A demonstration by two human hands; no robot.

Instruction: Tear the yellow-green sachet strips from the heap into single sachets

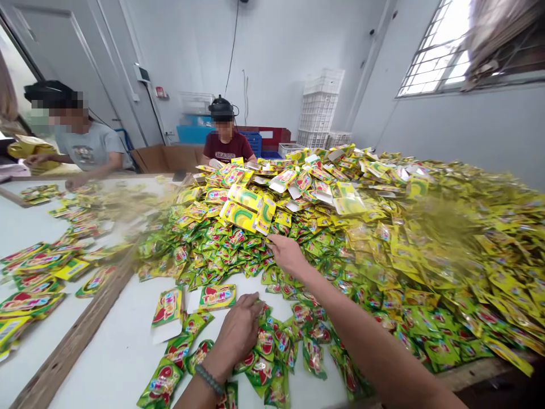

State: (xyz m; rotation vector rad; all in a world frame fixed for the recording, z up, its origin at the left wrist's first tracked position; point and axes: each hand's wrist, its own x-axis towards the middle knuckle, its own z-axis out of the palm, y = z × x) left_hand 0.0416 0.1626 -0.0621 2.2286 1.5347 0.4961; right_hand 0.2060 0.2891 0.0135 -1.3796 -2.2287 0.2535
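Hundreds of glossy, crinkly green-and-yellow sachets (238, 238) heap the smooth white counter (123, 346). Left hand (239, 332) lies palm-down, loosely spread, over stray ones; right hand (288, 255) touches the heap's edge, fingers bunched, grip unclear.

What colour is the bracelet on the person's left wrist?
The bracelet is dull grey-green, clearest in the head view.

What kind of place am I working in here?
Probably a small packing or sorting workshop. A heap of small green and yellow packets covers the white table. A person in a maroon shirt and a person in grey sit nearby, and white crates are stacked by the wall.
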